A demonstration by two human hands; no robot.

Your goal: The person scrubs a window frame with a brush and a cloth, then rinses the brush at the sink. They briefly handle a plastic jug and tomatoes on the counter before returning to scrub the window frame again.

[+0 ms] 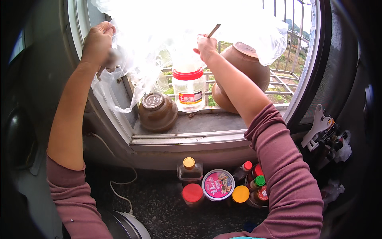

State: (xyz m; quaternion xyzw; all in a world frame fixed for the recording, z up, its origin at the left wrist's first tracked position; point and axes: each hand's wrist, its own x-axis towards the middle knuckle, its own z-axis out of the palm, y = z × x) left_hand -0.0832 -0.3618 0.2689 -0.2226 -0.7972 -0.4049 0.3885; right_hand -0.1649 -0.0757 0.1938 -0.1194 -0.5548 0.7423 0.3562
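Observation:
My left hand (97, 43) is raised at the left side of the window, its fingers pinched together at the edge of a clear plastic bag (122, 100). Below that hand hang some brownish pieces (111, 69), too blurred to name. My right hand (207, 46) is closed around a thin brown handle (214, 30) that sticks up from the fist; its other end is hidden. Beneath the hands, a clear plastic jar with a red lid (189, 89) stands between an upturned brown glazed bowl (158, 112) and a large brown earthenware vessel (253, 68) behind my right forearm.
Bright plastic sheeting (273, 41) hangs before the metal window bars (291, 53). Below the sill (197, 139), several capped bottles and jars surround a round pink-lidded tub (218, 184). A white cord (122, 195) runs to an appliance (131, 224). A white peeler-like utensil (316, 124) stands at right.

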